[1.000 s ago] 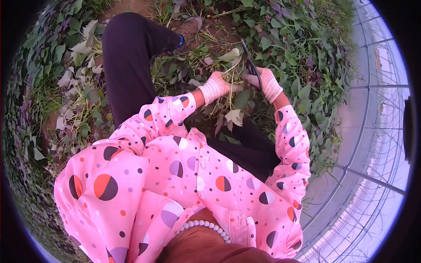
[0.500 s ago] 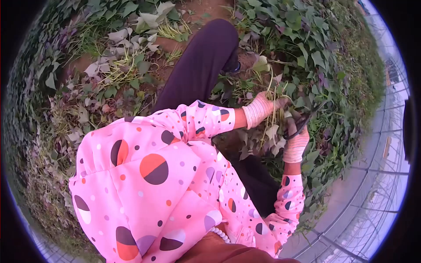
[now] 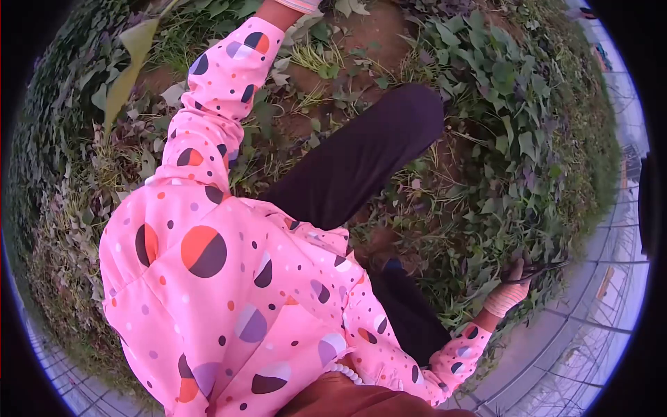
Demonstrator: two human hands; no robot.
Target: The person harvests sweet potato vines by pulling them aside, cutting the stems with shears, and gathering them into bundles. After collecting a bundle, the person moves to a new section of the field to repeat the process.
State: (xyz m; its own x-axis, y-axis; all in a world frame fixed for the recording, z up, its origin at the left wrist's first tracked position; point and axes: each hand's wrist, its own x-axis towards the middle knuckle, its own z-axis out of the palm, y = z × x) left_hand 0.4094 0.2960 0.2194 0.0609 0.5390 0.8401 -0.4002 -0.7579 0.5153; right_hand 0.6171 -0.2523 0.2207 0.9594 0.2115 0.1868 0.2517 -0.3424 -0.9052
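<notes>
At the top edge, only the gloved wrist of my left hand (image 3: 299, 4) shows; its fingers lie outside the view. A long yellowish-green leaf (image 3: 137, 59) hangs in the air at the upper left, its stem running out of the top. My right hand (image 3: 507, 295), in a pale ribbed glove, is closed round black scissors (image 3: 545, 267) at the lower right. Their blades point right, over the green foliage. Whether the blades are apart cannot be made out.
Leafy vines (image 3: 517, 132) grow thickly on the right. Cut, wilting stems and leaves (image 3: 313, 59) lie on brown soil (image 3: 375, 35). My bent leg (image 3: 361, 149) crosses the middle. A pale sheet with a wire grid (image 3: 577, 333) borders the plants at the right.
My left hand has left the vine stems at centre right and swung to the top left, out of view. My right hand, with the scissors, has moved down and right.
</notes>
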